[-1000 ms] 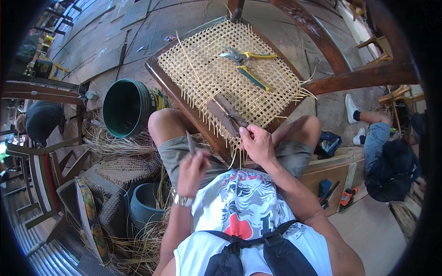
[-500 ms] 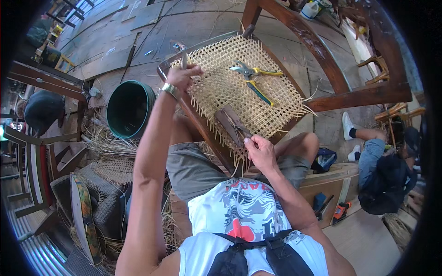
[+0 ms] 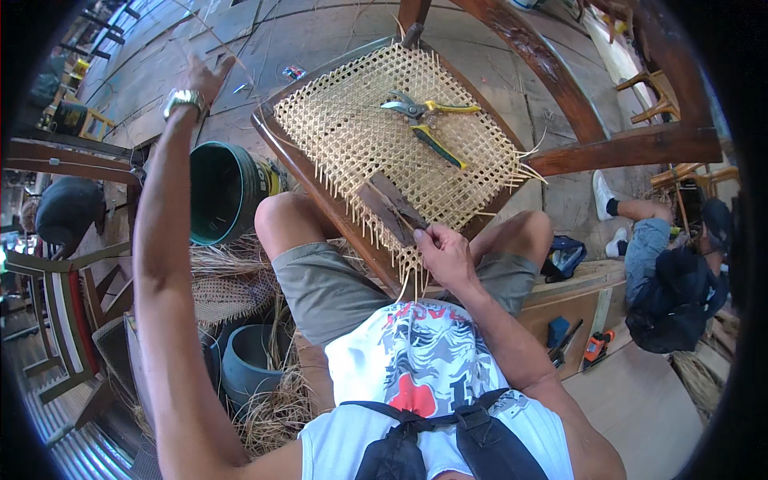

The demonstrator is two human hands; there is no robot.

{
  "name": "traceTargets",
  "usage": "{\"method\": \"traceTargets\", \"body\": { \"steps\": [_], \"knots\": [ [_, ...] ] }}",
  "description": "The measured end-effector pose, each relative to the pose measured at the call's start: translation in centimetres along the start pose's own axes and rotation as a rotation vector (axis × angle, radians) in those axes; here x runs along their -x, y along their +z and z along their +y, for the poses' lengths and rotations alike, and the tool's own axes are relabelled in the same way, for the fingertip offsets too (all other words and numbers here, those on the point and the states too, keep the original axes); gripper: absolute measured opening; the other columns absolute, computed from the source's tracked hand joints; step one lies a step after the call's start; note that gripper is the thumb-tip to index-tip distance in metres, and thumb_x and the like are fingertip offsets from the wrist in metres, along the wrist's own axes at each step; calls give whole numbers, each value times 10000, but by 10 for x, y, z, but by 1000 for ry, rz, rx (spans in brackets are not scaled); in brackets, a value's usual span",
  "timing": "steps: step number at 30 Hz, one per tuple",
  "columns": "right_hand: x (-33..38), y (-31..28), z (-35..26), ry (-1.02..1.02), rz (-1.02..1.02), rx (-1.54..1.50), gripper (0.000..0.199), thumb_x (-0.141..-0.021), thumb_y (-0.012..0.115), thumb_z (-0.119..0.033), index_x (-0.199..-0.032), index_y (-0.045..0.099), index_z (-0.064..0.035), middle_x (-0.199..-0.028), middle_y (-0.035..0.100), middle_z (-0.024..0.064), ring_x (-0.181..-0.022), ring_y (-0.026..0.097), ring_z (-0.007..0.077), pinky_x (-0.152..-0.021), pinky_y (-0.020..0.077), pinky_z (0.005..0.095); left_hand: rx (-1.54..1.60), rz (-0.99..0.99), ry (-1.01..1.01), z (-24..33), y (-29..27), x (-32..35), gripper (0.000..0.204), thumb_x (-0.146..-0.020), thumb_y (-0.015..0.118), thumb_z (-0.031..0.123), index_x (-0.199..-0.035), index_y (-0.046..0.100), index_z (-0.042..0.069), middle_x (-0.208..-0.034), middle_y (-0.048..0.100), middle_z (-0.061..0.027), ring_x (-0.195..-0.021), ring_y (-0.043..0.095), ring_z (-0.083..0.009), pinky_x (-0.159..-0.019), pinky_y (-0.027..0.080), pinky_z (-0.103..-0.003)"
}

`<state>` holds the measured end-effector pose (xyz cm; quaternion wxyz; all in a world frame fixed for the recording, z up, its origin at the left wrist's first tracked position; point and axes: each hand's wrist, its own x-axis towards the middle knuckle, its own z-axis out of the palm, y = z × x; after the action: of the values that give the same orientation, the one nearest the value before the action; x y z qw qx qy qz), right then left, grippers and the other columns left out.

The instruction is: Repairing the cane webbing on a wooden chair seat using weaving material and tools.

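Observation:
A woven cane seat panel (image 3: pixel 336 120) in a dark wooden chair frame (image 3: pixel 292 164) lies tilted before my knees, loose strand ends along its edges. My right hand (image 3: pixel 444 254) is closed at the seat's near corner, pinching the end of a flat dark-brown strip (image 3: pixel 384 204), wood or leather, I cannot tell which. Pruning shears (image 3: pixel 432 124) with yellow and green handles rest spread on the weave. Far out to the left, my left hand (image 3: pixel 200 80) reaches over the floor beyond the bucket, fingers apart, with nothing visible in them.
A dark green bucket (image 3: pixel 216 192) stands left of my knee, and a grey-blue pot (image 3: pixel 252 360) sits among loose fibres. Chair frames (image 3: pixel 72 320) crowd the left. Wooden beams (image 3: pixel 624 156) rise at the right, where another person (image 3: pixel 656 272) sits.
My left hand has swung from the seat's left corner outward and away to the far left; the thin object it held no longer shows. My right hand stays at the strip.

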<state>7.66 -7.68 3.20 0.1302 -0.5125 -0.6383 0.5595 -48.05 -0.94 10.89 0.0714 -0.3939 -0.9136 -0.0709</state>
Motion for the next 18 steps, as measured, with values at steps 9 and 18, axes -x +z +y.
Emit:
{"method": "traceTargets", "body": {
  "steps": [9, 18],
  "knots": [
    [-1, -2, -4, -72, -10, 127, 326, -952, 626, -285, -801, 621, 3, -629, 587, 167, -547, 587, 233, -559, 464, 394, 1299, -699, -345, 91, 23, 259, 421, -937, 697, 465, -974, 701, 46, -731, 682, 4, -502, 420, -24, -466, 321, -191],
    [-4, -2, 0, -103, 2, 87, 332, -954, 629, -278, -777, 591, 1, -613, 548, 178, -528, 553, 242, -544, 440, 402, 1580, -1009, -172, 135, 24, 243, 216, -921, 740, 190, -1060, 683, 35, -926, 759, -54, -493, 405, 1, -431, 294, -175]
  ]
}}
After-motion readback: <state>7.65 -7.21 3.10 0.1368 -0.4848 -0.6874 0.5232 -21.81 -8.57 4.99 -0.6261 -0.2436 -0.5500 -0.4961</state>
